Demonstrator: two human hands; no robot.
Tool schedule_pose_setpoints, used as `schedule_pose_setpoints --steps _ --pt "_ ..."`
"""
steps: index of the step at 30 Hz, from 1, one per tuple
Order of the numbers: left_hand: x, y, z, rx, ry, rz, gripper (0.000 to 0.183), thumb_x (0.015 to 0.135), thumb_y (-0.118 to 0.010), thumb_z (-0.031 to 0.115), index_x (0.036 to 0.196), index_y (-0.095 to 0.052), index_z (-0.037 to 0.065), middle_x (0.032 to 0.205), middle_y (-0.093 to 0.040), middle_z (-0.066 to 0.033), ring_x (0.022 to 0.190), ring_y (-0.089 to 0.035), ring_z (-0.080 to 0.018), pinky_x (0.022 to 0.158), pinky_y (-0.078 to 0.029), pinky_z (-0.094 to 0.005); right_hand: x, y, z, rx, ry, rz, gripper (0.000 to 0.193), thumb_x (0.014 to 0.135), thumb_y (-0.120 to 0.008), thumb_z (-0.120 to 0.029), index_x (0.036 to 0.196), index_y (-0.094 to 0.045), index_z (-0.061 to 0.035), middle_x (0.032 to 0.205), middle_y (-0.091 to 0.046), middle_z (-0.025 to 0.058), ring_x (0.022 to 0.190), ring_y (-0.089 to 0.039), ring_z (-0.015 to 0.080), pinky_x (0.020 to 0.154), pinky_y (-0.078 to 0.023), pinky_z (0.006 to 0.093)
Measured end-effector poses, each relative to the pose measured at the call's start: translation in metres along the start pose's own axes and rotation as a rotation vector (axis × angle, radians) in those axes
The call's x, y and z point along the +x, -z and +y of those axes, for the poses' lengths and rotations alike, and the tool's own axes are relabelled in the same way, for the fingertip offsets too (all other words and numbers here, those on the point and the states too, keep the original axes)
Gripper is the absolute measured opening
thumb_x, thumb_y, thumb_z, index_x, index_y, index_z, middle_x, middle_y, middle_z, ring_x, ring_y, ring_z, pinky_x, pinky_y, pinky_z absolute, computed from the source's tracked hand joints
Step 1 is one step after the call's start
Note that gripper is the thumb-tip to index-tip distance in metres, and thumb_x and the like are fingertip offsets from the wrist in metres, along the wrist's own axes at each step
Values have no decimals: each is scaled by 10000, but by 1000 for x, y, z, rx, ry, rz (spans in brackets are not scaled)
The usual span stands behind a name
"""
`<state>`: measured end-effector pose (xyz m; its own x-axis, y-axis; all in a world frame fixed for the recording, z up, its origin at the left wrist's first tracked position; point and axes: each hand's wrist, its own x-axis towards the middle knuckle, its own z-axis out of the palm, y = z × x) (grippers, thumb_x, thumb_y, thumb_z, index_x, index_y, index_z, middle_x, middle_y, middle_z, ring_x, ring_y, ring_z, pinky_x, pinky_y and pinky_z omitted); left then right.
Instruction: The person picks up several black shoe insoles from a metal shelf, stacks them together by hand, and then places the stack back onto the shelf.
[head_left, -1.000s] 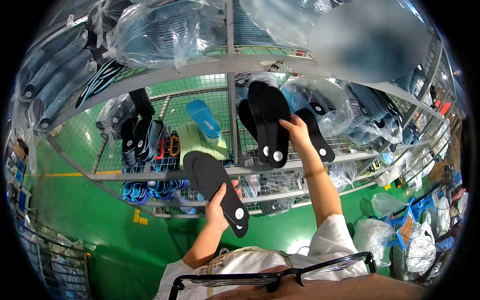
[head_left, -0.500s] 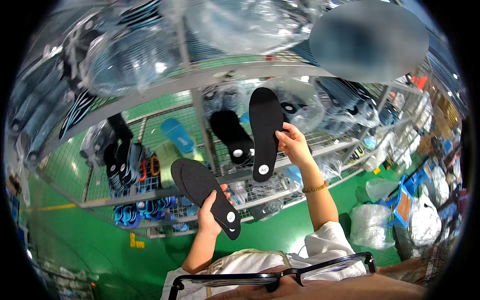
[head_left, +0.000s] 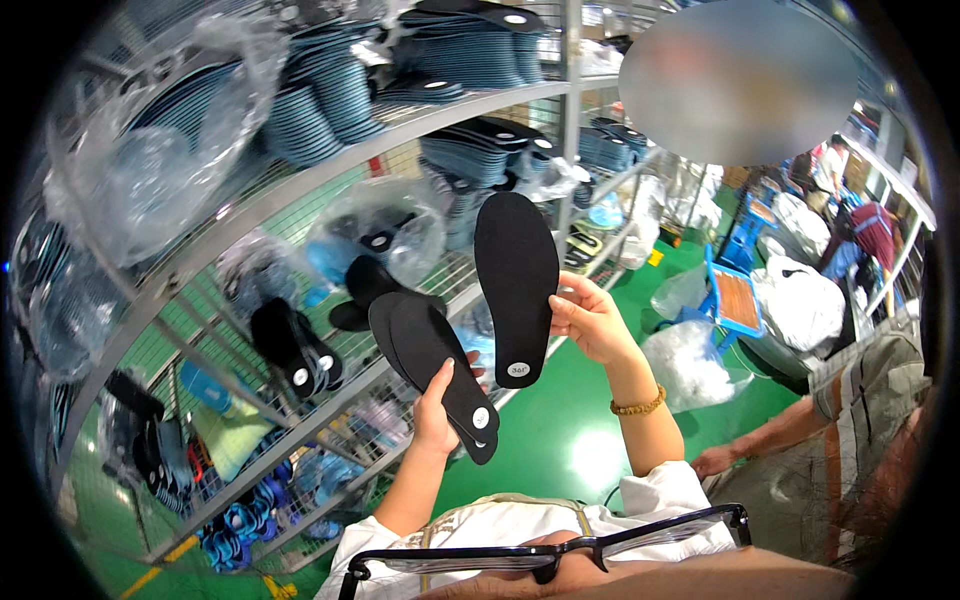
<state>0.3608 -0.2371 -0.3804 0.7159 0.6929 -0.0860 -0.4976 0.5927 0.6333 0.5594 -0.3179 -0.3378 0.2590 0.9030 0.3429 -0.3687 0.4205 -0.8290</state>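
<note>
In my left hand (head_left: 436,412) is an overlapping pair of black insoles (head_left: 425,345), thumb on top, fingers curled beneath. White round labels mark their narrow heel ends. A single black insole (head_left: 516,280) stands nearly upright in my right hand (head_left: 592,322), pinched at its right edge between thumb and fingers; its pale oval label is at the bottom. The two hands are apart, the right one higher. Behind them, the metal rack (head_left: 330,165) bears more black insoles (head_left: 285,345) on a middle shelf, some partly hidden behind those in my left hand.
Tall stacks of blue-edged insoles (head_left: 470,50) and clear plastic bags (head_left: 190,170) fill the upper shelves. Close on my right is another person's arm (head_left: 770,435). Beyond are blue-framed stools (head_left: 735,300) and large white bags (head_left: 800,305) on the green floor (head_left: 585,425).
My view has turned right, so the rack sits further left and a person beside me now shows. Both hands keep hold of their insoles.
</note>
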Motion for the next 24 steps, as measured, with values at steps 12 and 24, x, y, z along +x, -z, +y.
schedule_pose_setpoints --steps 12,24 --pt "58 -30 -55 183 44 -85 297 783 -503 86 1034 -448 -62 975 -518 -138 839 -544 -230 736 -461 -329 -39 52 28 -275 -233 129 344 785 -539 -127 1107 -450 -44 845 -553 7 737 -491 40 631 -412 180" --pt "134 -24 -39 132 177 -125 332 810 -480 204 1021 -462 -51 924 -530 -123 792 -545 -204 717 -456 -315 -16 78 33 -567 -31 427 240 797 -529 -127 1012 -514 -19 853 -558 -12 772 -492 53 699 -414 211"
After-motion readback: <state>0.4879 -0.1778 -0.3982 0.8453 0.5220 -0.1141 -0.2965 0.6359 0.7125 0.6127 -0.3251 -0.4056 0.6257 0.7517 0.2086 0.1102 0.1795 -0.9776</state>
